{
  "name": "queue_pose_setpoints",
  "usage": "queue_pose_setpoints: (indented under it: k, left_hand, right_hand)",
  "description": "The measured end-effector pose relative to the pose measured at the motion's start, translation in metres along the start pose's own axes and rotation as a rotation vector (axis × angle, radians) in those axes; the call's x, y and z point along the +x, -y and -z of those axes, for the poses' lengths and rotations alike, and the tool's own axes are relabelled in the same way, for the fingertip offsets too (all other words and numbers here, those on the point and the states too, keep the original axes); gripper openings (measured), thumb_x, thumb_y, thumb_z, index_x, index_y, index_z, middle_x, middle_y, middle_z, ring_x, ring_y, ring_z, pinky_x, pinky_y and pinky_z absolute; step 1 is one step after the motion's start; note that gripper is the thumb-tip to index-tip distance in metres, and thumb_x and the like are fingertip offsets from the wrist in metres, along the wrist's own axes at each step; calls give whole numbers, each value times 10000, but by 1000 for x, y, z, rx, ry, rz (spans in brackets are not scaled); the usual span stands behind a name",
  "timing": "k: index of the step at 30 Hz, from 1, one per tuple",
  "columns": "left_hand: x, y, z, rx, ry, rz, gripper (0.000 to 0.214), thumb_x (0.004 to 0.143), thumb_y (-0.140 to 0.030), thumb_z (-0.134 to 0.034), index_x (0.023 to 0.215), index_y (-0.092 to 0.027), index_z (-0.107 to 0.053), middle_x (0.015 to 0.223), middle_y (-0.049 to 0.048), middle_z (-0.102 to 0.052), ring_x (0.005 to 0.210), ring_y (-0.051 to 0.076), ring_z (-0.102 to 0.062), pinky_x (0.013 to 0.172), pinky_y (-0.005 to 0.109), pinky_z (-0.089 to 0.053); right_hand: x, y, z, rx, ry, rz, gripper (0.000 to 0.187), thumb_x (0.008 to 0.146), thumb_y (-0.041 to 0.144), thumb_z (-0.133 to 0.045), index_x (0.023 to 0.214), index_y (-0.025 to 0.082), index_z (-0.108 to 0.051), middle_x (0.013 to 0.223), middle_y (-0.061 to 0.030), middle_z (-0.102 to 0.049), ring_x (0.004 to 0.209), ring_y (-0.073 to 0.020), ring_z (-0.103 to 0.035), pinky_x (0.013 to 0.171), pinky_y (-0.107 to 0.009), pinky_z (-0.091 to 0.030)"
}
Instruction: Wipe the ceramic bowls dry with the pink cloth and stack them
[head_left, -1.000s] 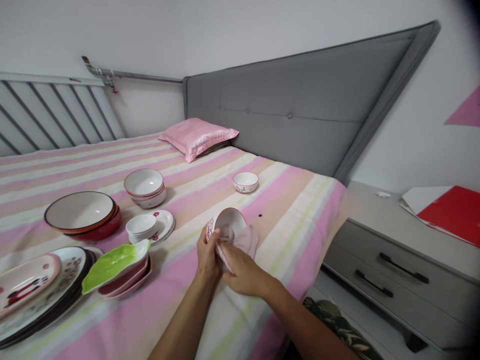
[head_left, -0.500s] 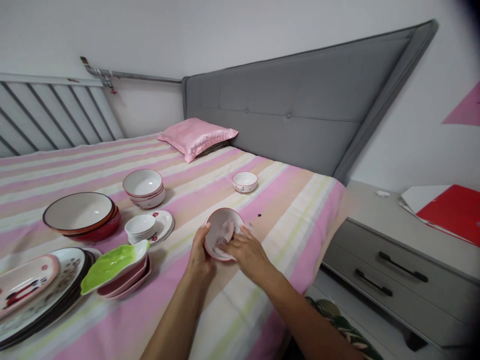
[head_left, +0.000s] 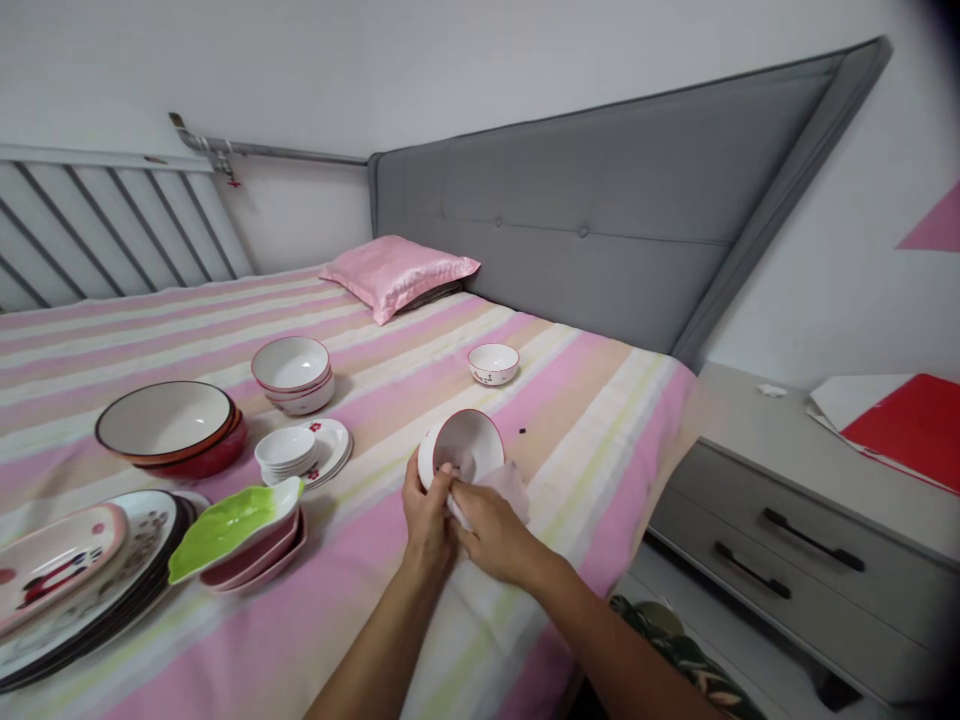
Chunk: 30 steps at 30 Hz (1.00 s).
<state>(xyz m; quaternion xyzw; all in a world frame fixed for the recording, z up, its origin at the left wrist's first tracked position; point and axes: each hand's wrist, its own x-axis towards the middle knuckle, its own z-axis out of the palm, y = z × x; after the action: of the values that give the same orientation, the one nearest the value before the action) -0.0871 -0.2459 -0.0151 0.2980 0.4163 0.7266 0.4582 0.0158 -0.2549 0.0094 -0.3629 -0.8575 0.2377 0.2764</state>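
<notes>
A small white bowl (head_left: 466, 440) with a red rim is tilted above the bed, its inside facing right and toward me. My left hand (head_left: 427, 510) grips it from the left and below, the thumb on the near rim. My right hand (head_left: 487, 525) is closed on a thin whitish tissue (head_left: 512, 490), pressing it at the bowl's near rim; part of the tissue hangs out to the right. Farther back, a similar patterned bowl (head_left: 493, 366) stands upright on the striped bedspread (head_left: 405, 410). A tiny dark bit (head_left: 523, 431) lies right of the held bowl.
To the left are stacked bowls (head_left: 292, 365), large bowls (head_left: 169, 425), small white dishes (head_left: 286, 448), a green leaf-shaped dish (head_left: 236, 525) and a pile of plates (head_left: 142, 530). A pink pillow (head_left: 401, 275) rests by the grey headboard (head_left: 555, 230). A nightstand (head_left: 810, 500) stands right.
The bowl has turned, showing more of its outer left side. My right hand has moved with the tissue from inside the bowl to its near rim. The view has shifted slightly.
</notes>
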Motion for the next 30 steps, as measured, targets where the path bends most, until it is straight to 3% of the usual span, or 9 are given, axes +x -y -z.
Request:
queue_pose_setpoints:
  k: [5, 8, 12, 17, 20, 23, 26, 30]
  left_hand:
    - [11, -6, 6, -12, 3, -9, 374, 668, -329, -735, 988, -156, -646, 940, 56, -696, 845, 196, -638, 780, 296, -491]
    - [12, -12, 5, -31, 22, 30, 386, 658, -322, -737, 992, -151, -651, 960, 68, -708, 856, 216, -649, 780, 310, -494]
    - [12, -26, 2, -55, 62, 104, 359, 672, -316, -729, 986, -158, -657, 944, 66, -721, 833, 222, -666, 743, 298, -496]
    - [8, -36, -1, -108, 67, 129, 390, 676, -322, -738, 1027, -198, -625, 854, 22, -704, 729, 182, -653, 641, 256, -487]
    - [1, -26, -5, -132, 104, 92, 454, 660, -291, -762, 1078, -226, -596, 859, 7, -680, 714, 158, -632, 632, 244, -476]
    - [-7, -11, -8, -106, 82, 51, 464, 661, -275, -773, 1084, -233, -586, 873, -2, -653, 734, 139, -616, 668, 235, -475]
    - [-9, -1, -6, -84, 44, 42, 417, 672, -292, -766, 1043, -209, -595, 823, -11, -628, 695, 123, -593, 646, 223, -468]
    - [-3, 0, -2, -100, 18, 50, 350, 712, -323, -727, 1012, -191, -605, 805, -7, -636, 690, 128, -595, 640, 231, -467]
  right_hand:
    - [0, -15, 2, -219, 68, 93, 524, 834, 14, -461, 1333, 171, -465, 1180, -103, -651, 1085, -236, -586, 955, -397, -427]
    - [1, -28, 4, -336, 28, 92, 443, 884, 50, -463, 1296, 199, -532, 1224, -89, -643, 1244, -247, -491, 1087, -470, -314]
    - [2, -40, 3, -446, -53, 86, 361, 949, 108, -407, 1255, 189, -582, 1217, -100, -648, 1339, -232, -399, 1149, -501, -217]
    - [2, -33, 2, -350, -93, 187, 362, 935, 104, -422, 1221, 237, -599, 1134, -50, -691, 1210, -204, -524, 1164, -497, -169]
    - [3, -19, 1, -208, -146, 157, 363, 878, 70, -445, 1162, 219, -615, 991, -44, -715, 1007, -190, -619, 1129, -465, -251]
    - [2, -6, 0, -13, -165, 5, 272, 834, 62, -452, 1017, 160, -628, 938, -74, -704, 912, -202, -639, 898, -341, -467]
    - [0, 2, -1, 106, -90, -84, 199, 863, 106, -443, 975, 154, -601, 927, -79, -698, 835, -202, -652, 717, -277, -485]
    - [-2, 1, -3, 6, -27, 14, 220, 857, 104, -444, 1021, 145, -585, 979, -98, -676, 916, -221, -627, 792, -311, -474]
